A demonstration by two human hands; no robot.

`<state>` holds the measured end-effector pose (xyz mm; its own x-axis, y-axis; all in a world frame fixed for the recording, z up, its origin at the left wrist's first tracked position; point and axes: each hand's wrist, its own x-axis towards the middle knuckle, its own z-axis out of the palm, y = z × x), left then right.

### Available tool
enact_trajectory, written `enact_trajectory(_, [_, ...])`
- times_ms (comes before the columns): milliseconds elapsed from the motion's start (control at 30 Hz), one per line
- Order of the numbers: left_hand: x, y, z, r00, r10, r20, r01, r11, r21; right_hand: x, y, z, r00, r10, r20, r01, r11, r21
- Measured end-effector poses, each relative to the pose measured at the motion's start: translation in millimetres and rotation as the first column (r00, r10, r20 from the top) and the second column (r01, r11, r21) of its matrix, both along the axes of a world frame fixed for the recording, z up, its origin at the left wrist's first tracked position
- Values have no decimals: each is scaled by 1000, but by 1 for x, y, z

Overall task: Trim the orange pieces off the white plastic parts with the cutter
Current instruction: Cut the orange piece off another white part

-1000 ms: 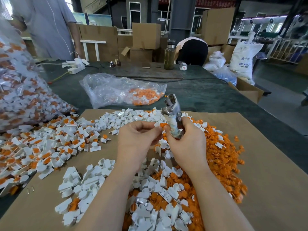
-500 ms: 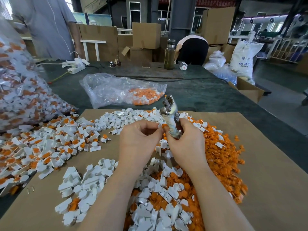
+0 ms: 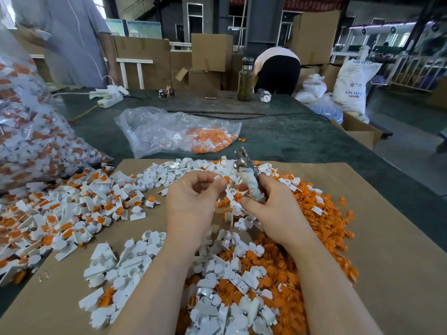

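Note:
My right hand (image 3: 271, 211) grips the cutter (image 3: 246, 177), its wrapped handle in my fist and its metal jaws pointing up and away. Just left of it, my left hand (image 3: 193, 201) pinches a small white plastic part with an orange piece (image 3: 221, 178) between thumb and fingertips, close to the cutter's handle. Under my hands lies a heap of cut orange pieces (image 3: 321, 221) mixed with white parts. A pile of untrimmed white-and-orange parts (image 3: 60, 209) lies to the left. Trimmed white parts (image 3: 116, 267) lie near my left forearm.
All piles sit on a brown cardboard sheet (image 3: 387, 250) over a dark green table. A large clear bag of parts (image 3: 26, 141) stands at the left, a smaller bag (image 3: 179, 131) behind. A bottle (image 3: 245, 79), sunglasses and a power strip lie farther back, where two persons stand.
My left hand has shifted slightly left, away from the cutter, with the small part still pinched. The cutter has tilted a little in my right hand.

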<state>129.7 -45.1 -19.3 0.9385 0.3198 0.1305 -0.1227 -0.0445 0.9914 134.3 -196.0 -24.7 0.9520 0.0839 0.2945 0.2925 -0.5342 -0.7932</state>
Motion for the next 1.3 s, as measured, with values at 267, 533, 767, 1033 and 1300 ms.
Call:
enact_trajectory(267, [1,5,3,997,-12,77,23,991,-135,-4,-7,5,975,158,-159,-172,982,-82])
enact_trajectory(533, [0,6,3,990,-55,127,68,993,-97,-7,-5,9,955,216,-204,-236,969,-77])
enact_trajectory(767, [1,8,1,987,-100,128,117,983,-138,-8,-3,8,955,211,-206,-241,961,-133])
enact_trajectory(1033, [1,8,0,988,-100,121,116,984,-133,-6,-1,4,966,189,-174,-217,963,-161])
enact_trajectory(1300, [7,20,0,995,-96,5,92,933,-348,-5,4,-1,988,98,-119,-123,965,-231])
